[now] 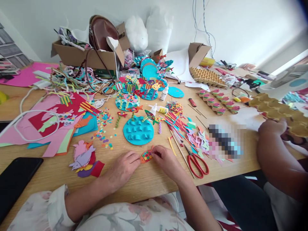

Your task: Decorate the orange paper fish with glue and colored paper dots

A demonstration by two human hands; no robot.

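An orange paper fish with colourful dots (145, 156) lies on the table between my hands. My left hand (126, 165) is closed, its fingertips pressed together at the fish's left end, steadying it. At the other end, my right hand (166, 161) pinches the fish near its tail. Just beyond them stands a round blue paper base (138, 131) with rows of raised paper loops and small paper fish at its back edge. To the left is a pile of cut paper fish (83, 156). Red-handled scissors (197, 164) and a thin stick (182, 152) lie on the right.
Coloured paper sheets (55, 122) and confetti dots (106, 139) spread on the left, near a black phone (18, 183). Glue bottles (164, 93) stand behind the base. Paper strips and scraps (198, 139) lie right. Another person's hand (273, 126) touches an egg carton (280, 109).
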